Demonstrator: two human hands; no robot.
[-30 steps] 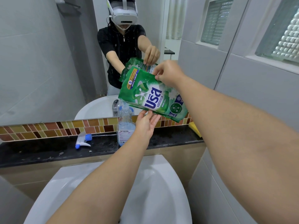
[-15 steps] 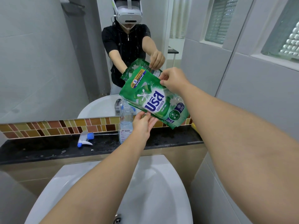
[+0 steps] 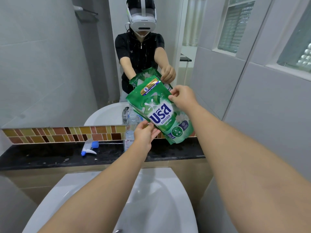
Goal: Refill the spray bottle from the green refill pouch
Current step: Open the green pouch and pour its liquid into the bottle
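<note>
Pouch (image 3: 160,113) hangs tilted above the open-necked spray bottle (image 3: 130,132) on the bench (image 3: 50,155). My right hand (image 3: 182,98) pinches its upper edge; my left hand (image 3: 145,133), fingers loosely straight, supports its lower side nearest the bottle. Glossy green, still plump.

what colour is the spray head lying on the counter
White with a blue nozzle and trigger: the spray head, clearest in the head view.
</note>
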